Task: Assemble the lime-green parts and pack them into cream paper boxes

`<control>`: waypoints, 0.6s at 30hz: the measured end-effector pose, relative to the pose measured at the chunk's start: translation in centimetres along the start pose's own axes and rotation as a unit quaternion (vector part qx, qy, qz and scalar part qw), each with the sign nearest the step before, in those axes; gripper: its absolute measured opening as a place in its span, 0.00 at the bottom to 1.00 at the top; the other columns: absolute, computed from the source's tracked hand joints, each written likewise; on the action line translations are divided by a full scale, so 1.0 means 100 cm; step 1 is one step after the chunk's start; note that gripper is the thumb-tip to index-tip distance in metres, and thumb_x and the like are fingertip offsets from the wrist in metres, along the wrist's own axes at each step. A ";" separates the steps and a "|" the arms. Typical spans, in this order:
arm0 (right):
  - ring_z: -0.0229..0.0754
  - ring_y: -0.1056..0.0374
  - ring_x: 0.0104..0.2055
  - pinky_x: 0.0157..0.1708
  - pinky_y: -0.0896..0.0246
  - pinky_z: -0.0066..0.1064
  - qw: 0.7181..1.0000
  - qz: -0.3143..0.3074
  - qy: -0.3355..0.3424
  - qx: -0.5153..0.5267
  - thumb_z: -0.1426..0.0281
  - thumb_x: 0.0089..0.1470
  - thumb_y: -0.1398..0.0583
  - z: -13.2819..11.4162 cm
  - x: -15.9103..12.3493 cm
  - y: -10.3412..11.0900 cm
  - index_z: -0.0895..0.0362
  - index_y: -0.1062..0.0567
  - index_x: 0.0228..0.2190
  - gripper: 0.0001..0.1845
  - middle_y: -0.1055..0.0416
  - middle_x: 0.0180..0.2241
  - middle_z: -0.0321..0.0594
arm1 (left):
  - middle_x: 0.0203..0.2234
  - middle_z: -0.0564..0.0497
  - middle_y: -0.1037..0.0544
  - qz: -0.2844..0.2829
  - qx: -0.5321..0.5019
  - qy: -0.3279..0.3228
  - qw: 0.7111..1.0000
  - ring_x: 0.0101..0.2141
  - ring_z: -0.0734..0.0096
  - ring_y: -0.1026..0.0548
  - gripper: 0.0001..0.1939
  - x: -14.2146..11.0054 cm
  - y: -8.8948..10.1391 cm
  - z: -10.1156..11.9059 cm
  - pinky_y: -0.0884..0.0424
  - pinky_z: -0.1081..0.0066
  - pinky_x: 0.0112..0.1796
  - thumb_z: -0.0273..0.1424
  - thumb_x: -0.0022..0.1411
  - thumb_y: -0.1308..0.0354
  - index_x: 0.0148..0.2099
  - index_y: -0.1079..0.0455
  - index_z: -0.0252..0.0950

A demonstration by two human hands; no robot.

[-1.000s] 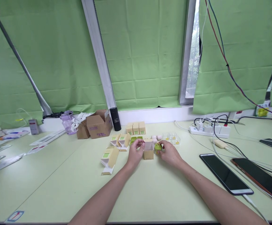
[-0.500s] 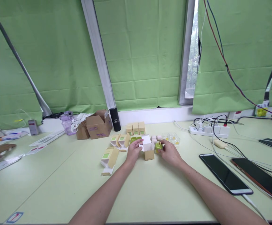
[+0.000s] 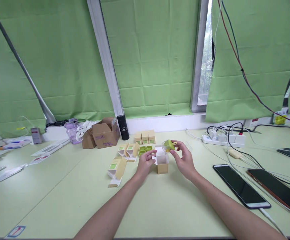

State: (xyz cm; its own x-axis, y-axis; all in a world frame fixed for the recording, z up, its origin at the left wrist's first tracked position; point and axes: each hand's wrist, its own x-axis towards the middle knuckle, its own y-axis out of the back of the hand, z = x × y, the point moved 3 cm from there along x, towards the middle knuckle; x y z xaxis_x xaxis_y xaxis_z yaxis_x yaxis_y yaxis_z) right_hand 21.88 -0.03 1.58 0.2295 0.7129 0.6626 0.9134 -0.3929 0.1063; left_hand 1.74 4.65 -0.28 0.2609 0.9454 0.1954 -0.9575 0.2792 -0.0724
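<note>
My right hand (image 3: 184,159) pinches a small green container with a clear cover and a yellow loop (image 3: 169,145), held tilted above and just behind an open cardboard box (image 3: 162,168). The box stands upright with its white inner flaps raised. At its left side, my left hand (image 3: 145,163) grips the edge of a flap between thumb and fingers. Behind my left hand sit several small green containers (image 3: 142,150). My right hand partly hides a clear plastic piece (image 3: 188,146) on the table.
To the left lie opened small boxes (image 3: 117,170) with flaps out. Closed small boxes (image 3: 145,137) line the back, near a black cylinder (image 3: 122,127) and a brown carton (image 3: 106,135). On the right are phones (image 3: 240,185), cables and a power strip (image 3: 223,139).
My right hand has lifted the green container off the table and tipped it towards the box. The box has shifted slightly right. Another person's hand at far left has left view.
</note>
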 end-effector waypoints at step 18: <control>0.46 0.26 0.41 0.45 0.32 0.40 0.989 -0.120 0.002 -0.088 0.62 0.64 0.43 0.005 -0.004 -0.006 0.51 0.29 0.53 0.17 0.23 0.51 0.43 | 0.38 0.44 0.16 -0.016 -0.013 -0.003 1.000 0.34 0.64 0.19 0.27 -0.003 -0.004 0.003 0.28 0.68 0.37 0.24 0.45 0.39 0.50 0.22 0.31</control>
State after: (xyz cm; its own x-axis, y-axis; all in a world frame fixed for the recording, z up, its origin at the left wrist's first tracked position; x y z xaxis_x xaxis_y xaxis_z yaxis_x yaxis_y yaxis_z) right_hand 21.39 0.27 0.90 0.0107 0.7959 0.6053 0.8684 -0.3075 0.3889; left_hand 2.01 4.20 0.00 0.2899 0.9350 0.2042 -0.9454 0.3129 -0.0907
